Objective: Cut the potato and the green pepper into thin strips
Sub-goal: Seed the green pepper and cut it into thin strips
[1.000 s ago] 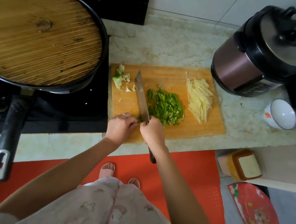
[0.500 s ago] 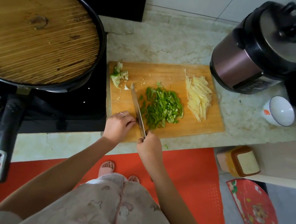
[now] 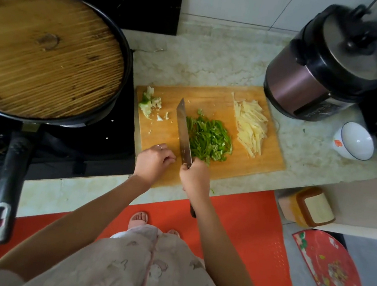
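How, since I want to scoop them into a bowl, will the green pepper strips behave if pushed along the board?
The green pepper strips lie as a loose heap of many thin pieces, so they would probably slide together yet scatter at the edges. Being thin, they are likely light and bendy. One green bit already lies off the cutting board.

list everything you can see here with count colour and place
board: 1, wooden, counter centre
pepper strips: 1 pile, green, board middle
potato strips: 1 pile, pale yellow, board right
scraps: few, pale green, board's far left
knife: 1, steel, left of pepper strips
pan: 1, black, stove, left
lid: 1, wooden, on pan
cooker: 1, maroon, right rear
bowl: 1, white, right of board
left hand: 1, curled, board's near edge
right hand: 1, grips knife
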Demonstrator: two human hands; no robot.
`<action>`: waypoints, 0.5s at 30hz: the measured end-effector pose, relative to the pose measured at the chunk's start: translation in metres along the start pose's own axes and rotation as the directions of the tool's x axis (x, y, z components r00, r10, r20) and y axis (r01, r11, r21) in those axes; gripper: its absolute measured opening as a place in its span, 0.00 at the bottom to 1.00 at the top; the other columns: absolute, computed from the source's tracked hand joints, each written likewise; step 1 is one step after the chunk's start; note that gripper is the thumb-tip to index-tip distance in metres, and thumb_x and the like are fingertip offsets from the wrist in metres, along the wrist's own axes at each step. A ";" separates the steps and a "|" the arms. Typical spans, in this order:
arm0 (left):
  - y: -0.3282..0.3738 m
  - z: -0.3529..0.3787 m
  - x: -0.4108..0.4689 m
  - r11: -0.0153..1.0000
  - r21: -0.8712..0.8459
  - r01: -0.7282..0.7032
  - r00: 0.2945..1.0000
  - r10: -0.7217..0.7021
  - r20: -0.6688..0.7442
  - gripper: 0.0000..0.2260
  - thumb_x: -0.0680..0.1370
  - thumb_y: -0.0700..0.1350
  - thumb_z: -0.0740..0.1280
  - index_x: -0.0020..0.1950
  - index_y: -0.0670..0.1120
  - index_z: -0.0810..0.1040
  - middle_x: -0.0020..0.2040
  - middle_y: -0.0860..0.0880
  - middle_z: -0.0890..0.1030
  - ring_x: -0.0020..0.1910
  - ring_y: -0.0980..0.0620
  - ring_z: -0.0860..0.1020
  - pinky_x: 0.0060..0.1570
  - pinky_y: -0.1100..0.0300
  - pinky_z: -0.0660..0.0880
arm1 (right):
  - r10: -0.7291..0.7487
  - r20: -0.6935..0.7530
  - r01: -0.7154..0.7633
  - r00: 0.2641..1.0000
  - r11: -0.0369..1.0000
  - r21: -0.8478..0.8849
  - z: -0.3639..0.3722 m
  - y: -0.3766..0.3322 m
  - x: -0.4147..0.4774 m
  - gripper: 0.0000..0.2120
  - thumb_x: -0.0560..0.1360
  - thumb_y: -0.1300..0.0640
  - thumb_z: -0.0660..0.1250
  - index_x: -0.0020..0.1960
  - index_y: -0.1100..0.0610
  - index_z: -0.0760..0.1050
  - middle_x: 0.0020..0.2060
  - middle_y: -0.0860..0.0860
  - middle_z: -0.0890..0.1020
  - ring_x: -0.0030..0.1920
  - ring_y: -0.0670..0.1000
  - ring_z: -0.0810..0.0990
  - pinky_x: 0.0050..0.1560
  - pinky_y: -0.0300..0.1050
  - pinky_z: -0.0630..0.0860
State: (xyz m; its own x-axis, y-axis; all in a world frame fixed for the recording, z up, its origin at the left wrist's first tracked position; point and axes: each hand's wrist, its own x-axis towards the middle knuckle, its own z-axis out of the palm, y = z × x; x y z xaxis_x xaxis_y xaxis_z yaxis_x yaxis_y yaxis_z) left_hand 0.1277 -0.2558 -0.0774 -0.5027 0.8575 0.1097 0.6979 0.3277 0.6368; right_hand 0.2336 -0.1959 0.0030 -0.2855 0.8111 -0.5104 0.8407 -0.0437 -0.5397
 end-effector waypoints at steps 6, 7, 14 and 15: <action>0.020 0.001 0.026 0.999 -0.050 0.010 1.000 -0.010 0.008 0.08 0.75 0.38 0.69 0.50 0.47 0.85 0.47 0.49 0.85 0.45 0.46 0.82 0.40 0.57 0.76 | -0.025 -0.071 0.043 0.997 0.962 0.270 -0.020 0.028 -0.011 0.05 0.77 0.61 0.61 0.42 0.59 0.70 0.27 0.53 0.70 0.24 0.54 0.72 0.26 0.48 0.71; 0.021 -0.004 0.025 0.994 -0.098 0.054 0.998 -0.057 -0.028 0.09 0.76 0.38 0.68 0.53 0.47 0.84 0.49 0.49 0.85 0.46 0.46 0.82 0.40 0.57 0.76 | -0.017 -0.046 0.031 0.999 0.945 0.325 -0.022 0.032 -0.013 0.06 0.77 0.62 0.61 0.41 0.59 0.69 0.26 0.53 0.69 0.21 0.51 0.70 0.25 0.46 0.69; -0.007 -0.041 0.007 0.944 -0.251 0.213 0.935 -0.272 -0.229 0.08 0.80 0.38 0.64 0.54 0.42 0.82 0.50 0.47 0.83 0.46 0.49 0.80 0.43 0.58 0.75 | 0.013 0.183 -0.080 0.983 0.927 0.367 -0.006 0.040 -0.025 0.12 0.74 0.66 0.58 0.34 0.57 0.61 0.22 0.51 0.63 0.20 0.50 0.61 0.24 0.41 0.61; -0.009 -0.043 0.006 0.948 -0.252 0.197 0.942 -0.254 -0.220 0.08 0.80 0.38 0.64 0.54 0.42 0.82 0.50 0.47 0.83 0.45 0.51 0.79 0.42 0.59 0.74 | 0.006 0.191 -0.070 0.982 0.941 0.331 -0.006 0.042 -0.026 0.11 0.74 0.65 0.58 0.34 0.57 0.62 0.22 0.52 0.64 0.20 0.50 0.62 0.24 0.41 0.62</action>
State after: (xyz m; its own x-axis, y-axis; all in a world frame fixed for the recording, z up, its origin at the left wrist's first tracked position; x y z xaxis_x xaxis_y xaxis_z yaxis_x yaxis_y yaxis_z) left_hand 0.0966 -0.2703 -0.0497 -0.7631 0.6369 0.1097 0.4342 0.3794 0.8170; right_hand 0.2786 -0.2152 -0.0024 -0.3628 0.6848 -0.6320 0.6591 -0.2908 -0.6935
